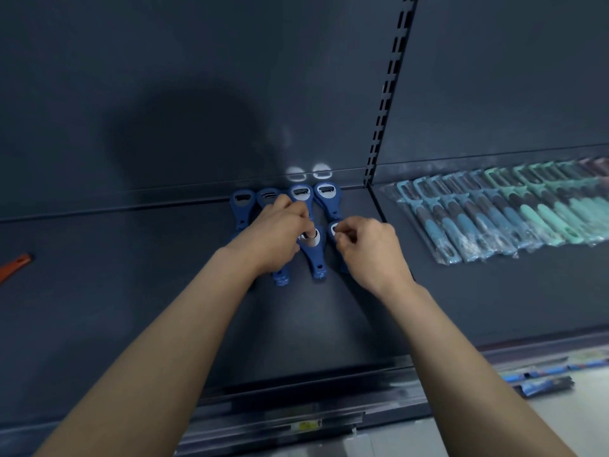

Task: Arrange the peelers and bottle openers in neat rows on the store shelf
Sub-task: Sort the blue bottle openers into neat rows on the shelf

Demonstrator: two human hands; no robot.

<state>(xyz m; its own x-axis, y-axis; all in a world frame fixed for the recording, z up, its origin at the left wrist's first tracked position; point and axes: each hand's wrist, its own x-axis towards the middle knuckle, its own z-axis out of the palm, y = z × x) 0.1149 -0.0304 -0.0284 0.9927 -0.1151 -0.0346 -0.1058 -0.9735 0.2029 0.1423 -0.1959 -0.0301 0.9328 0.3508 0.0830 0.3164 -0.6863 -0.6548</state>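
Note:
Several blue bottle openers lie in two rows on the dark shelf (164,308). The back row (326,192) lines up against the rear wall. My left hand (276,232) reaches over the front row and a finger touches the metal head of a blue opener (314,255). My right hand (365,249) pinches the head of the rightmost front opener (334,230), which it mostly hides. Bagged peelers (494,219) in blue and teal lie overlapped in a row on the adjoining shelf section to the right.
An orange tool (14,263) lies at the far left edge of the shelf. A slotted upright (389,94) divides the two shelf sections. Packaged items (540,380) lie lower down at the right, below the shelf's front edge.

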